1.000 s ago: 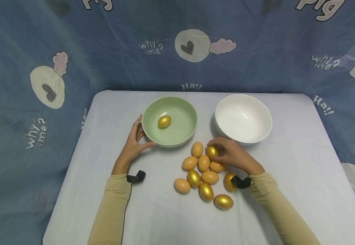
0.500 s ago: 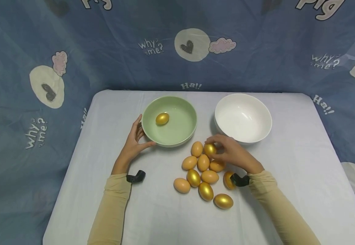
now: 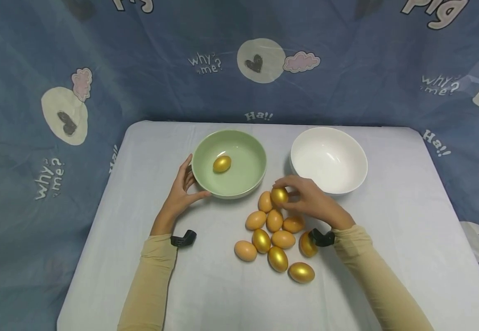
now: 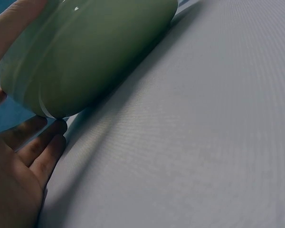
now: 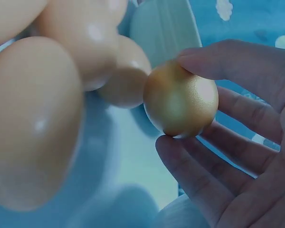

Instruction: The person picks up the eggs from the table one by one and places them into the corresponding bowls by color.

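Observation:
My left hand [image 3: 180, 193] holds the green bowl [image 3: 248, 180] by its left side, thumb near the front rim. In the left wrist view its fingers [image 4: 48, 151] touch the bowl's lower wall [image 4: 92, 61]. One golden egg [image 3: 222, 164] lies inside this bowl. My right hand [image 3: 311, 198] pinches another golden egg [image 3: 279, 196] between thumb and fingers, just right of a brown egg [image 3: 265, 202]. The right wrist view shows the pinched golden egg [image 5: 180, 102] close up, with large brown eggs to its left. Whether it is off the cloth is hard to tell.
A white bowl [image 3: 328, 158] stands behind my right hand. Several brown and golden eggs lie loosely grouped on the white cloth [image 3: 210, 294], including a golden egg [image 3: 301, 272] nearest the front. A dark wrist mount [image 3: 322, 238] partly covers one golden egg.
My right hand has shifted slightly left and away from me with the golden egg in its grip. Inside the green bowl the egg rocked left and back. The left hand stays put.

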### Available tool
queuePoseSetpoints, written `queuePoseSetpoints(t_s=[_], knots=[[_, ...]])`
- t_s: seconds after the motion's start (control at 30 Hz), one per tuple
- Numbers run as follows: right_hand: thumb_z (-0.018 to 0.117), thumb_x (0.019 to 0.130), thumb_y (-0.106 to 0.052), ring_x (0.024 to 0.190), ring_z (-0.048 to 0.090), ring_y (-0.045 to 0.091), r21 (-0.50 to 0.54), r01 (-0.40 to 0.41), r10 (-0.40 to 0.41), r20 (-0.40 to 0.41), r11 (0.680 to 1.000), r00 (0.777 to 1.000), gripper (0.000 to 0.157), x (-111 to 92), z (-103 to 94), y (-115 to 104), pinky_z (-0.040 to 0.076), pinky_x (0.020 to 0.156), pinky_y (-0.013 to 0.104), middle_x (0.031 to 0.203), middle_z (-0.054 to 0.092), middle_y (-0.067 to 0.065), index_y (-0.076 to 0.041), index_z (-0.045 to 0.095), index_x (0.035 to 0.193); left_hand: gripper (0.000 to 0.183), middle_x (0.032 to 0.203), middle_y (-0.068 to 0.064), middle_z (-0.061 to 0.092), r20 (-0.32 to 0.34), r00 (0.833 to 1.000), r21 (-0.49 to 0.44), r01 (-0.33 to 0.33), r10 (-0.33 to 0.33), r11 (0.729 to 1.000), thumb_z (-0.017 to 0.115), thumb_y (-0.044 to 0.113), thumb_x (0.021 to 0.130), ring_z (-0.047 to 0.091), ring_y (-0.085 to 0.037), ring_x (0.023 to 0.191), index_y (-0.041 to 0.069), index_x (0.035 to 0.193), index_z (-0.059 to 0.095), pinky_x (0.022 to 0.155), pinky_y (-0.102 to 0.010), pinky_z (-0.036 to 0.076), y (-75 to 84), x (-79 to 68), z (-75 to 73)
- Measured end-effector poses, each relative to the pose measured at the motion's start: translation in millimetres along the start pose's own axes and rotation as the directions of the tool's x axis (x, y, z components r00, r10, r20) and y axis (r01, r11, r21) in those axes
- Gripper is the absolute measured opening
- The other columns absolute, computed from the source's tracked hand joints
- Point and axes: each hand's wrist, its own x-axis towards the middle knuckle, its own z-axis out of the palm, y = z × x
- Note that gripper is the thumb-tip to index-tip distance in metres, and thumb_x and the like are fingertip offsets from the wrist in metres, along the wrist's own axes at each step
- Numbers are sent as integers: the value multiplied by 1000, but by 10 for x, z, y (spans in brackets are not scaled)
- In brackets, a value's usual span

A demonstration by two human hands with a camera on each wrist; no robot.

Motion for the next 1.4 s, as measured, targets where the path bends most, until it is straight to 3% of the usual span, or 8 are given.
queuePoseSetpoints(t_s=[0.37, 0.67, 0.87, 1.13, 1.4], knots=[[82, 85, -5, 127, 64, 24, -36, 23, -23, 1, 999, 1000, 48, 153, -69, -131, 61, 101, 40, 133, 69, 7, -9, 67, 130, 124, 168, -8, 32, 3, 1000, 2, 7, -7, 1000, 90, 2, 77, 37, -30, 153, 29, 167, 11, 130, -39, 32, 0, 8, -9], [83, 86, -7, 128, 62, 21, -62, 54, -53, 5, 997, 999, 48, 269, -130, -228, 60, 104, 37, 133, 69, 5, -10, 67, 131, 125, 169, -15, 28, 10, 1000, -6, 14, -14, 1000, 90, -2, 75, 34, -38, 154, 16, 168, 8, 130, -42, 31, 51, 13, 2], [80, 88, -6, 129, 61, 21, -34, 74, -74, 13, 997, 997, 45, 364, -143, -301, 60, 103, 37, 134, 68, 5, -8, 67, 130, 124, 169, -8, 31, 4, 1000, 6, 6, -6, 1000, 89, -2, 76, 38, -32, 153, 27, 168, 10, 129, -38, 33, 13, 13, -3], [80, 88, -11, 128, 62, 21, -38, 71, -70, 35, 997, 997, 44, 534, -163, -379, 60, 103, 39, 132, 68, 3, -10, 67, 131, 122, 168, -6, 32, 0, 1000, 5, -10, 10, 1000, 91, 4, 77, 38, -30, 152, 32, 166, 13, 129, -39, 33, 0, 7, -12], [79, 89, -11, 125, 62, 20, -22, 79, -78, 39, 997, 996, 42, 746, -161, -435, 60, 103, 40, 130, 69, 3, -11, 68, 129, 123, 168, -10, 33, 2, 1000, 5, -14, 14, 1000, 91, 2, 76, 39, -33, 151, 27, 167, 12, 129, -36, 34, -4, 10, -12]])
